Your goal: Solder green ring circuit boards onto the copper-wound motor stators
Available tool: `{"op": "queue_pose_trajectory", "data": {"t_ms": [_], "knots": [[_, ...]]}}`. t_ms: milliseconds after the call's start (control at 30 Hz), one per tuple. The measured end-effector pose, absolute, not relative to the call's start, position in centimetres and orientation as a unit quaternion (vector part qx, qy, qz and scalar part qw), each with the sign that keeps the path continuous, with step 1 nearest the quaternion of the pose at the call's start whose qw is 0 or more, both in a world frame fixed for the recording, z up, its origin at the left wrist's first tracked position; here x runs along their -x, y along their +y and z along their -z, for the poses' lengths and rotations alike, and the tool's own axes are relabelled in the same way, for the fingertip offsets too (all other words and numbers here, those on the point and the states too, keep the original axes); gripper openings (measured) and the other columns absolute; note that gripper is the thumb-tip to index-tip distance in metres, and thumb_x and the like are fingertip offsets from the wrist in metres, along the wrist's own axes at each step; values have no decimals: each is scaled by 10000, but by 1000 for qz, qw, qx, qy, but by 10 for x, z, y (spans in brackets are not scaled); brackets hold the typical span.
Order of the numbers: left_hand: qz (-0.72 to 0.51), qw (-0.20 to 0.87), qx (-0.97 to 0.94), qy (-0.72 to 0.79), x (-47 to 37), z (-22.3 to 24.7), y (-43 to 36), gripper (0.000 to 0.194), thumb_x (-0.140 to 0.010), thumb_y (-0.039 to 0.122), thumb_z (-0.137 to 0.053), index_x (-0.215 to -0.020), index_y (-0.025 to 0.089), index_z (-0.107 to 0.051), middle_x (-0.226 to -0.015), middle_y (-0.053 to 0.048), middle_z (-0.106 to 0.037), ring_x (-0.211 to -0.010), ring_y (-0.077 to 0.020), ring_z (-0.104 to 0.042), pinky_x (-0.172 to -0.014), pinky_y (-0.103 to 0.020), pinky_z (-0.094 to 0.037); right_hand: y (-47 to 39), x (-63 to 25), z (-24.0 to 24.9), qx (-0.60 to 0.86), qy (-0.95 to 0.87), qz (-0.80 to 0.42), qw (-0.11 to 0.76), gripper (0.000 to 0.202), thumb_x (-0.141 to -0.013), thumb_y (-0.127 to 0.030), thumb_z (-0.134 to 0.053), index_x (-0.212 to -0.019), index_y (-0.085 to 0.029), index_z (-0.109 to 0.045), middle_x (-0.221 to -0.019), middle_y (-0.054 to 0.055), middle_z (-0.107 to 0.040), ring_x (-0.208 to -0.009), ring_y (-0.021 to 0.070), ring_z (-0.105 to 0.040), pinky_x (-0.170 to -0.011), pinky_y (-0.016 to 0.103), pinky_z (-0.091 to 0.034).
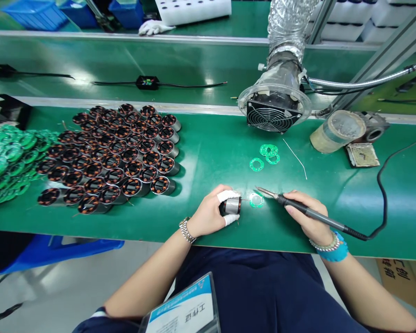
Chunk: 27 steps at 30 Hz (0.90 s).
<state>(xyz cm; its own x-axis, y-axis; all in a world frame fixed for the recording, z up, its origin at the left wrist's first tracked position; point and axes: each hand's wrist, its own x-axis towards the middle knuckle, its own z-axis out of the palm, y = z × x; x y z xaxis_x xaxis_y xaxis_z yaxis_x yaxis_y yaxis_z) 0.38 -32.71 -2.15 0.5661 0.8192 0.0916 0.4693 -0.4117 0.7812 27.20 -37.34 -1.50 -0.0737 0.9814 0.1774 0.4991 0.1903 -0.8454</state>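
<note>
The green ring board (pixel 256 205) lies just to the right of the left hand (pixel 210 212), the nearer one, which pinches a coil-wound metal cylinder (pixel 233 206) with its long axis toward the board, while the right hand (pixel 314 227) grips a soldering iron (pixel 317 215), its tip near the board's far edge.

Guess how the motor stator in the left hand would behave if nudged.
The motor stator would probably roll, as its round shell lies sideways in the left hand. That shell looks metal, so it should feel stiff and heavy for its size. A thin wire poking from one end may bend.
</note>
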Motion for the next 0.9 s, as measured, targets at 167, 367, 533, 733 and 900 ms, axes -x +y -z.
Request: {"op": "queue_pose_trajectory", "data": {"t_ms": [167, 367, 533, 733, 900], "knots": [[-236, 364, -806, 403, -4, 22, -328, 424, -658, 189, -697, -1055, 194, -548, -1029, -64, -537, -929, -184, -552, -811, -336, -480, -376, -269, 18, 536, -680, -275, 418, 221, -783, -221, -629, -1002, -251, -629, -890, 31, -661, -805, 169, -634, -725, 302, -511], [-233, 370, -801, 409, -3, 22, -328, 420, -651, 203, -706, -1043, 193, -555, -1042, -75, -550, -935, -198, -564, -829, -357, -477, -378, -264, 32, 493, -716, -260, 421, 214, -861, -164, -502, -1043, -240, -585, -793, 18, -694, -766, 152, -677, -744, 303, -559], [-254, 429, -772, 395, -5, 19, -331, 446, -681, 283, -710, -1071, 191, -513, -1072, -94, -589, -979, -215, -589, -870, -386, -476, -373, -255, 23, 415, -799, -228, 370, 291, -849, -117, -480, -1107, -227, -559, -1171, 73, -620, -1181, 200, -518, -981, 384, -464], [-203, 381, -809, 399, -14, 20, -338, 464, -688, 353, -709, -1085, 202, -522, -1193, -122, -582, -1243, -275, -434, -1044, -518, -305, -369, -245, 7, 505, -742, -171, 407, 180, -826, -185, -555, -994, -233, -598, -952, 57, -696, -878, 186, -675, -813, 309, -552], [-163, 388, -827, 373, 1, 10, -339, 904, -566, 458, -767, -1330, 215, -347, -1344, -162, -451, -1274, -312, -384, -1050, -544, -282, -367, -234, 6, 529, -710, -176, 431, 239, -825, -193, -563, -1058, -241, -540, -913, 38, -701, -829, 170, -677, -786, 299, -550]]}}
